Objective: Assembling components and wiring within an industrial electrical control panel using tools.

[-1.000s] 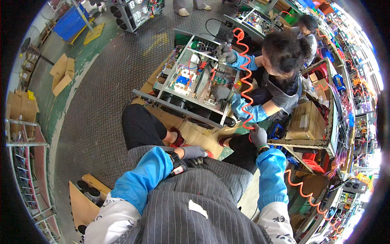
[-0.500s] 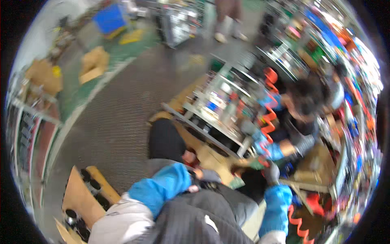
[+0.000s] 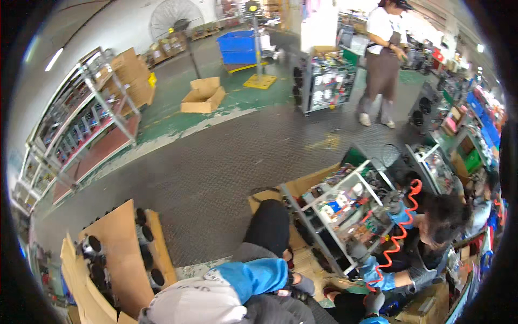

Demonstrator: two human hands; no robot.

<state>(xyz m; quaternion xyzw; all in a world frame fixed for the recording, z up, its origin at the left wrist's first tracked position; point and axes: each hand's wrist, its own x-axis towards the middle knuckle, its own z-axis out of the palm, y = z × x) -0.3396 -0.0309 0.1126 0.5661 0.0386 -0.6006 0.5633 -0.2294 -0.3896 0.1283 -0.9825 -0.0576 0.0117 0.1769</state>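
Near the bottom edge, left hand in a grey glove at the end of a blue sleeve, resting by a small dark object on the lap; whether the grip is clenched on it or merely touching, impossible to tell, fingers mostly hidden behind the sleeve. Right hand, also in a dark glove, low at the right, partly cut off by the frame edge, fingers curled downward, nothing clearly held; grip state not readable. Between and beyond the hands, a flat piece of brown cardboard on the floor, and a black-trousered knee raised above it. Just right, an open metal chassis packed with coloured parts, small details too fine to make out. Beside it, a crouching co-worker with blue gloves, an orange coiled hose across the front. Far off, a standing person near a blue cart. Left, a cardboard tray of dark round parts, partly hidden.
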